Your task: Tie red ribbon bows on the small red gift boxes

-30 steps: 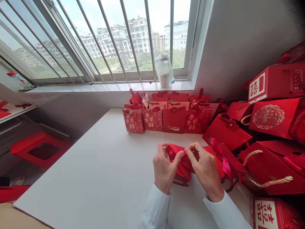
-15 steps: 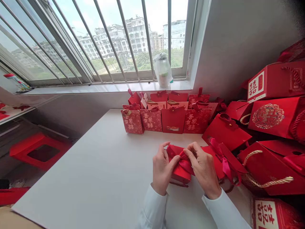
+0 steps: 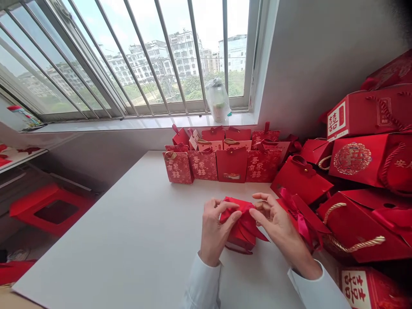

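A small red box [image 3: 240,240] with a red ribbon [image 3: 247,221] across its top stands on the white table near its front. My left hand [image 3: 216,227] is at the box's left side, thumb and fingers closed on the ribbon. On the other side, my right hand [image 3: 278,221] has its thumb at the ribbon's right part and its fingers spread apart above it. A ribbon end points down to the right, below my right thumb. Whether my right thumb touches the ribbon cannot be made out.
Red gift boxes [image 3: 231,165] stand in rows at the back of the white table [image 3: 128,231]. More red boxes [image 3: 354,214] with rope handles are piled on the right. A bagged jar [image 3: 218,101] stands on the windowsill. A red box [image 3: 53,208] lies lower left.
My right hand has opened and shifted right, away from the ribbon's middle. The ribbon's end now hangs toward the lower right. The view has shifted slightly.
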### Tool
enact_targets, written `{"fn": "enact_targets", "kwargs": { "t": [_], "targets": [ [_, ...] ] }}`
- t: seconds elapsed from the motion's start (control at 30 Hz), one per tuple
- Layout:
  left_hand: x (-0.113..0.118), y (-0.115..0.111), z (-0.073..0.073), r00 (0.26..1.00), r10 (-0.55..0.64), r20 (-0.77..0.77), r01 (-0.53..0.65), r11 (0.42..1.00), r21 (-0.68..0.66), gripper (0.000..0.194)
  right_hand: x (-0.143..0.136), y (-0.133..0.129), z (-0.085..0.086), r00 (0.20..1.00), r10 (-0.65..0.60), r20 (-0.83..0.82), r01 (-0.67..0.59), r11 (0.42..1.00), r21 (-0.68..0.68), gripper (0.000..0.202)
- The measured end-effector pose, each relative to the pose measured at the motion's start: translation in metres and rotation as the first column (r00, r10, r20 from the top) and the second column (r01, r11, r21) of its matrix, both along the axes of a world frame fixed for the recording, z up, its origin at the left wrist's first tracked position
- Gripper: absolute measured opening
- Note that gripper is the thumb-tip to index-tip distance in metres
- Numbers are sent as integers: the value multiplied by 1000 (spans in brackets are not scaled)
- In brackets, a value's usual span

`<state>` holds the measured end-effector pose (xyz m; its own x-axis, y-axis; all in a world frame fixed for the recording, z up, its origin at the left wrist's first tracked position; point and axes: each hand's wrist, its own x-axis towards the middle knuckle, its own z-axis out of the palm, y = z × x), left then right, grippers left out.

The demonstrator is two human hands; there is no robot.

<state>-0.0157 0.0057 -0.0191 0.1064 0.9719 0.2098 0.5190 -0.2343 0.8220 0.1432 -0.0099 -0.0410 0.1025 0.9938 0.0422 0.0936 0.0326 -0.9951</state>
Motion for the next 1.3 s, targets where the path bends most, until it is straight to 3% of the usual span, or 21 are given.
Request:
{"fn": "enact_targets", "kwargs": {
  "t": [0.4, 0.57, 0.97, 1.3],
  "targets": [
    [-3, 3, -6, 998, -59, 13, 59, 998, -36, 7, -1, -1, 0, 998, 42, -38, -43, 999, -25, 35],
    [-2, 5, -10, 998, -44, 52, 46, 998, -39, 7, -3, -1, 1, 998, 17, 65, -18, 1000, 17, 33],
    [0, 3, -11, 999, -46, 27, 47, 998, -32, 5, -20, 1, -1, 939, -239, 246, 215, 969, 121, 24],
    [1, 2, -14, 999, -36, 27, 37, 999, -19, 5, -30, -1, -6, 747, -463, 477, 322, 879, 351, 33]
  ]
}}
